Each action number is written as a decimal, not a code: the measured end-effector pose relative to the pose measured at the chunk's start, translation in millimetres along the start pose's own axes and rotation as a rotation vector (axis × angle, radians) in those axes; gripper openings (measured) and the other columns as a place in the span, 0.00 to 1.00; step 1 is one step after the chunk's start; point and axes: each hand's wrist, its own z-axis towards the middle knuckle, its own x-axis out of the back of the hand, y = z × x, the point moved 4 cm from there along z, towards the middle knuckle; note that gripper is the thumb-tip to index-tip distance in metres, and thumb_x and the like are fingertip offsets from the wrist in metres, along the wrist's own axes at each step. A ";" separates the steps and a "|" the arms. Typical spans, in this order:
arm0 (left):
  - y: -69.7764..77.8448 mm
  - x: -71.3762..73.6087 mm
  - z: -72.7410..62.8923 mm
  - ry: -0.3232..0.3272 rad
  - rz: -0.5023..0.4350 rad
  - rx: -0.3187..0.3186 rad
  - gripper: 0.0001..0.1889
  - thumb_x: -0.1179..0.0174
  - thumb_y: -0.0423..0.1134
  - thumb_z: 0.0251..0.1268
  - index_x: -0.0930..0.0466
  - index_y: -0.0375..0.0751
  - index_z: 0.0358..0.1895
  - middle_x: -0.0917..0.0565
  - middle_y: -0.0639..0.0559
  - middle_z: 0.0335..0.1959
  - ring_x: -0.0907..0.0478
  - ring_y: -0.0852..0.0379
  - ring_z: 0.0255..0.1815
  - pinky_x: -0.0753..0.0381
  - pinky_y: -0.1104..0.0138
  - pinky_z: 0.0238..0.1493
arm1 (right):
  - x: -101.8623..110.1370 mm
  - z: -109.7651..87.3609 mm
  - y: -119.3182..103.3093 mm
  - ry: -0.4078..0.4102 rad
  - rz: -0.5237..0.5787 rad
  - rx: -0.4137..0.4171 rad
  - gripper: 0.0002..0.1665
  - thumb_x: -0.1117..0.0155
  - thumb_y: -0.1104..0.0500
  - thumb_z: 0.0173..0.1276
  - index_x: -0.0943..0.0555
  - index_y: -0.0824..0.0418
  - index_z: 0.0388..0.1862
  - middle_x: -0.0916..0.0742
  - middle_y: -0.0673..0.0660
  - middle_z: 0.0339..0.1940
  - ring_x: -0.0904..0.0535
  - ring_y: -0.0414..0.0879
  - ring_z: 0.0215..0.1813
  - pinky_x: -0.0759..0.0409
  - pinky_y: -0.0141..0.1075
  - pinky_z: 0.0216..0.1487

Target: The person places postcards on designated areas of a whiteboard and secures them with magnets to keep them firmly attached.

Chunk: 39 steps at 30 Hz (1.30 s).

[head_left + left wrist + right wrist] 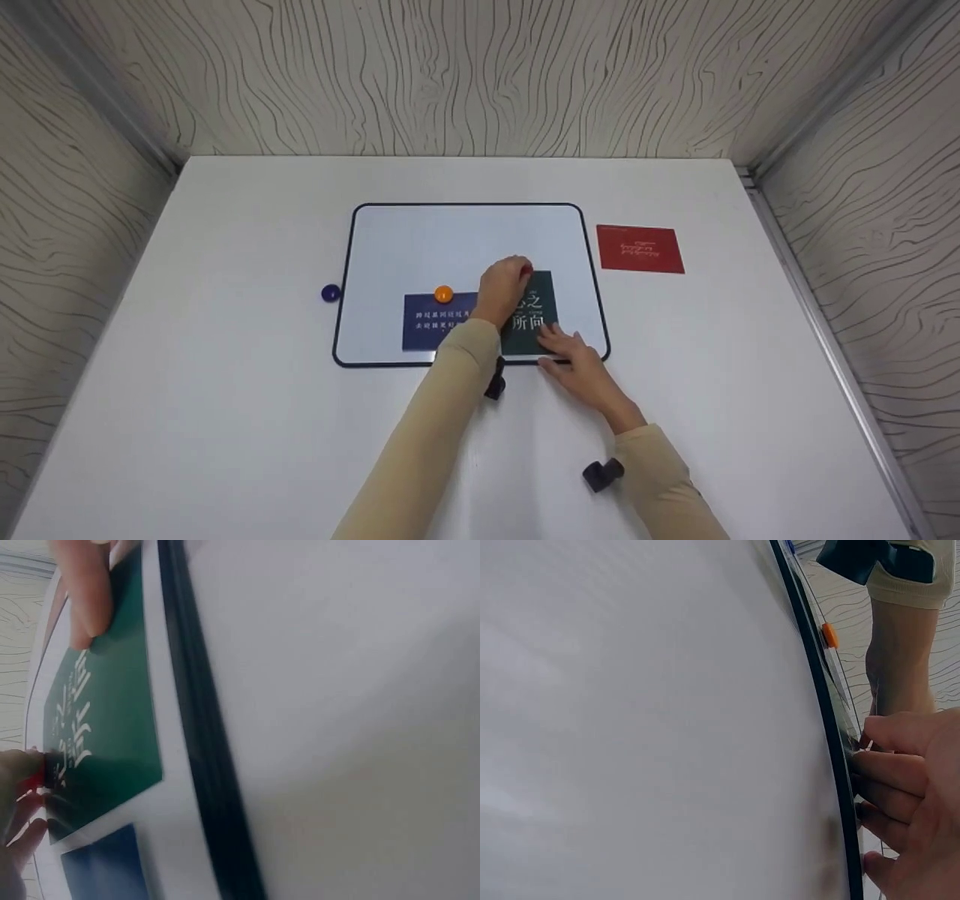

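A dark green card (529, 341) with white characters lies on the lower right part of a white board (420, 244) with a black border. At the card's top edge my left hand (501, 291) pinches a small red magnet (31, 780), mostly covered by the fingers. My right hand (581, 373) rests its extended fingertips on the card's lower right corner. Left of the green card is a blue card (421, 337), partly hidden by my left wrist, with a round orange magnet (444, 294) on its top edge.
Just outside the board's left border sits a dark blue round magnet (331, 293). A red card (641, 250) with white writing lies on the white table (247, 427), right of the board. Patterned panels (450, 75) enclose the table at the back and sides.
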 end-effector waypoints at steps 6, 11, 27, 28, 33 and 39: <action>-1.9 2.4 -0.4 0.014 -0.021 0.014 0.12 0.45 0.37 0.70 0.19 0.42 0.53 0.13 0.48 0.49 0.17 0.54 0.52 0.20 0.66 0.61 | -0.2 2.0 -1.3 0.001 -0.012 0.008 0.26 0.41 0.60 0.69 0.27 0.66 0.65 0.31 0.59 0.74 0.42 0.57 0.78 0.52 0.55 0.79; -2.0 6.0 -2.0 -0.005 -0.029 0.036 0.15 0.45 0.38 0.70 0.21 0.42 0.57 0.15 0.48 0.54 0.18 0.54 0.57 0.21 0.65 0.63 | 0.1 2.1 -0.8 0.018 -0.030 0.018 0.25 0.40 0.61 0.69 0.26 0.68 0.63 0.29 0.61 0.72 0.40 0.58 0.77 0.50 0.55 0.79; -0.2 15.2 -37.5 0.018 -0.239 0.005 0.15 0.48 0.38 0.72 0.23 0.43 0.58 0.16 0.50 0.56 0.20 0.56 0.59 0.24 0.66 0.65 | 2.0 1.2 2.1 0.064 0.012 -0.019 0.25 0.40 0.60 0.69 0.27 0.64 0.65 0.29 0.62 0.72 0.40 0.59 0.77 0.51 0.55 0.79; -0.7 15.2 -41.6 0.016 -0.255 0.011 0.15 0.48 0.37 0.72 0.23 0.43 0.58 0.16 0.50 0.56 0.20 0.56 0.58 0.23 0.66 0.65 | 1.9 1.5 1.9 0.073 0.015 -0.011 0.25 0.41 0.60 0.69 0.26 0.64 0.64 0.28 0.63 0.71 0.39 0.59 0.77 0.51 0.55 0.79; -7.4 15.6 -58.8 0.016 -0.329 0.037 0.14 0.48 0.36 0.72 0.22 0.43 0.57 0.16 0.50 0.55 0.19 0.56 0.57 0.22 0.65 0.63 | 0.8 1.8 3.0 0.098 0.013 -0.003 0.25 0.41 0.60 0.70 0.26 0.64 0.64 0.26 0.63 0.70 0.38 0.59 0.76 0.49 0.55 0.79; -16.4 26.1 -70.6 0.044 -0.336 0.048 0.14 0.48 0.35 0.71 0.21 0.42 0.55 0.15 0.49 0.53 0.19 0.56 0.55 0.20 0.65 0.61 | -0.5 0.9 3.3 0.133 0.041 0.026 0.23 0.40 0.61 0.69 0.25 0.64 0.62 0.24 0.63 0.69 0.36 0.60 0.75 0.48 0.56 0.79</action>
